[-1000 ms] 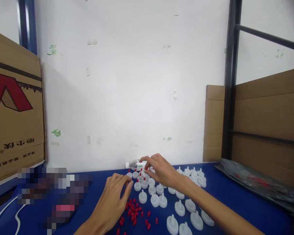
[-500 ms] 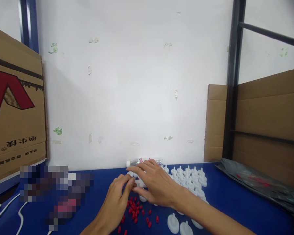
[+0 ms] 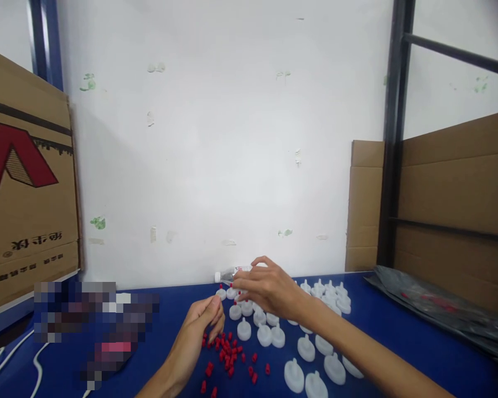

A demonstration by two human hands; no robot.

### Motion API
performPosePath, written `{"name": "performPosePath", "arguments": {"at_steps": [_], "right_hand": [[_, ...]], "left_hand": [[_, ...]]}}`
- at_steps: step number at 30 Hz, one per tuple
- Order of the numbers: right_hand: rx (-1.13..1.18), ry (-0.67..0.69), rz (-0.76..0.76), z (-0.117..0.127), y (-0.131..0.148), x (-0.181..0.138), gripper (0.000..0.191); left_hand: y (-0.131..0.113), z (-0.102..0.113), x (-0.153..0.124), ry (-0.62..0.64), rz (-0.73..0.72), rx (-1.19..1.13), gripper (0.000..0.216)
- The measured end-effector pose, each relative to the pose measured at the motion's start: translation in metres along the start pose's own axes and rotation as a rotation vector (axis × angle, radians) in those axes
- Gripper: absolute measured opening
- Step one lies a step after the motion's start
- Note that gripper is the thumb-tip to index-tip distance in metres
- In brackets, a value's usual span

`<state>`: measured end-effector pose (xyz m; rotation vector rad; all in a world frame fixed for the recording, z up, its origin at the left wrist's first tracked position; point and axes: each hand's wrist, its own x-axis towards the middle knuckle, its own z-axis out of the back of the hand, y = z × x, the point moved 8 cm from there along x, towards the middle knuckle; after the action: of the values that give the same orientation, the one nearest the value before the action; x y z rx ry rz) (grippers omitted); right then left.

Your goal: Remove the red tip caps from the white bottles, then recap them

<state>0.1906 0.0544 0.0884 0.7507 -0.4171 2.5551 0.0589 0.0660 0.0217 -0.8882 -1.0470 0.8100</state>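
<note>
My left hand (image 3: 197, 326) is closed, thumb pressed against the fingers, to the left of the white lids. Whatever it may hold is hidden by the fingers. My right hand (image 3: 269, 287) hovers over the back rows of lids, its fingers stretched and apart, with no held thing showing. Round white plastic lids with a pointed spout (image 3: 244, 329) stand in a wide group around and under it. A few at the back left, such as one white lid (image 3: 221, 293), carry a small red cap on the spout. Loose red caps (image 3: 228, 354) lie scattered below my left hand.
A clear bottle (image 3: 228, 275) lies on its side against the wall. On the blue table (image 3: 170, 354), a blurred-out patch (image 3: 108, 331) and white cables (image 3: 37, 362) are at left. A grey plastic bag (image 3: 435, 309) lies right. Cardboard (image 3: 29, 166) stands at the left side.
My hands were together over the back lids and have parted. The right has moved right and lifted, its fingers spreading; the left stays near its place, closed. Red-tipped lids are now uncovered.
</note>
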Motion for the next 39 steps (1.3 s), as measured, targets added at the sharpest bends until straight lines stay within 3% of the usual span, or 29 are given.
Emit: {"name": "performPosePath", "arguments": {"at_steps": [4, 8, 11, 16, 23, 27, 33, 39], "right_hand": [[-0.105, 0.003, -0.398, -0.003, -0.057, -0.017, 0.020], [-0.160, 0.075, -0.529, -0.021, -0.084, -0.034, 0.011], [-0.173, 0.114, -0.552, -0.032, -0.091, -0.042, 0.011], [-0.164, 0.207, -0.529, -0.048, -0.095, -0.047, 0.019], [-0.181, 0.279, -0.505, -0.059, -0.097, -0.049, 0.051], [-0.162, 0.312, -0.462, -0.066, -0.092, -0.050, 0.057], [-0.118, 0.266, -0.450, -0.057, -0.089, -0.047, 0.055], [-0.048, 0.100, -0.458, -0.021, -0.072, -0.028, 0.025]], "left_hand": [[0.011, 0.014, 0.003, -0.068, 0.062, 0.217, 0.055], [0.012, 0.022, 0.002, -0.128, 0.016, 0.583, 0.048], [0.010, 0.016, -0.001, -0.082, -0.044, 0.752, 0.041], [0.014, 0.007, -0.003, -0.010, -0.121, 0.804, 0.038], [0.023, 0.005, -0.002, 0.051, -0.028, 0.853, 0.021], [0.021, 0.004, -0.002, 0.056, -0.008, 0.885, 0.019], [0.027, 0.007, 0.000, 0.056, -0.019, 0.872, 0.022], [0.010, 0.012, -0.003, -0.049, -0.095, 0.825, 0.031]]}}
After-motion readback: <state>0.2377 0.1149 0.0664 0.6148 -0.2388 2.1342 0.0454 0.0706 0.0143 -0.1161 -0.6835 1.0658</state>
